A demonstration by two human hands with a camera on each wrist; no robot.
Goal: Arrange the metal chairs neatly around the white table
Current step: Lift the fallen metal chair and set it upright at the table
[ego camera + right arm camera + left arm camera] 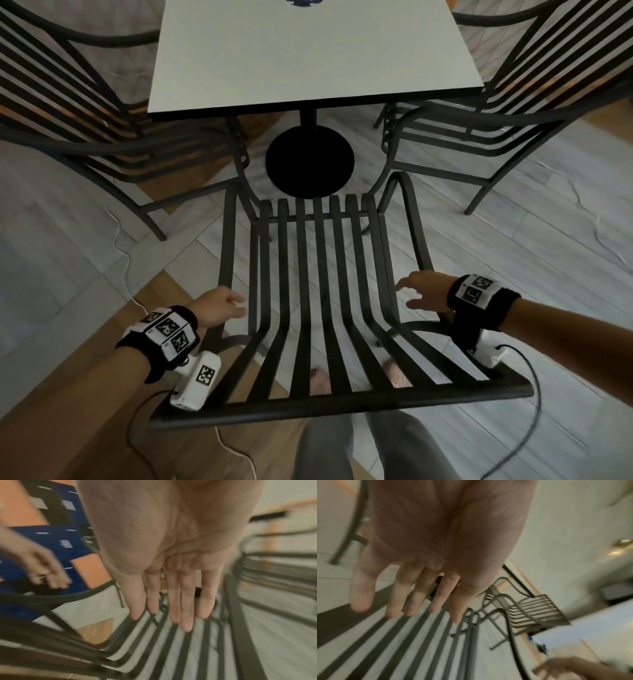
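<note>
A dark metal slatted chair [322, 294] stands right in front of me, its seat facing the white square table [308, 58]. My left hand [222, 305] hovers over the chair's left armrest with fingers spread, holding nothing. Over the right armrest my right hand [421, 291] floats the same way, fingers straight. The left wrist view shows the left hand [412, 601] open above the slats [412, 642]. The right wrist view shows the right hand [173, 601] open above the chair's seat slats [171, 649]. Two more metal chairs stand at the table's left [85, 113] and right [513, 102].
The table rests on a black round pedestal base [310, 161] just beyond the near chair's front edge. A thin white cable [126, 267] runs over the floor at the left. My legs [370, 448] stand behind the chair back. Floor is grey tile with wooden strips.
</note>
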